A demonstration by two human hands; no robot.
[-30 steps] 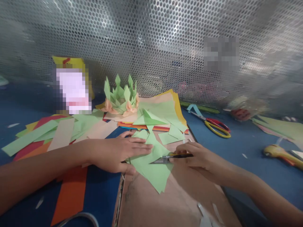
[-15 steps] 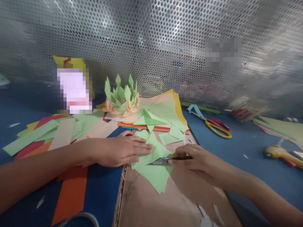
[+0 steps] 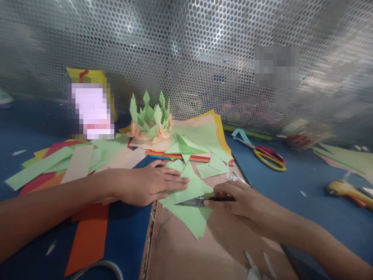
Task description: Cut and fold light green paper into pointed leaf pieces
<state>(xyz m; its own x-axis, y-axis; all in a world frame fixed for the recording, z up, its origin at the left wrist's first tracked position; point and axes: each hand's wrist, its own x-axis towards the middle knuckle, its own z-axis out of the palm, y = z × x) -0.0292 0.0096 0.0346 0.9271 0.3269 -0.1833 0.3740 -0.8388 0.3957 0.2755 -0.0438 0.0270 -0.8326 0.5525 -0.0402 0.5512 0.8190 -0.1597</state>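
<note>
My left hand (image 3: 150,184) lies flat, fingers stretched out, pressing a light green folded paper (image 3: 189,202) onto a brown board (image 3: 204,249). My right hand (image 3: 239,204) is closed round a slim craft knife (image 3: 201,200); its blade lies across the green paper, pointing left towards my left fingers. More green paper triangles (image 3: 211,167) lie just beyond the paper.
A green and peach origami crown (image 3: 150,120) stands on a stack of coloured sheets (image 3: 201,136). Coloured strips (image 3: 58,163) spread at the left. Red-and-yellow scissors (image 3: 264,153) lie at the right; a yellow-handled tool (image 3: 348,190) at the far right. A perforated metal wall (image 3: 186,50) stands behind.
My right hand has drawn the knife a little to the left and nearer across the green paper. My left hand has stayed pressing on it.
</note>
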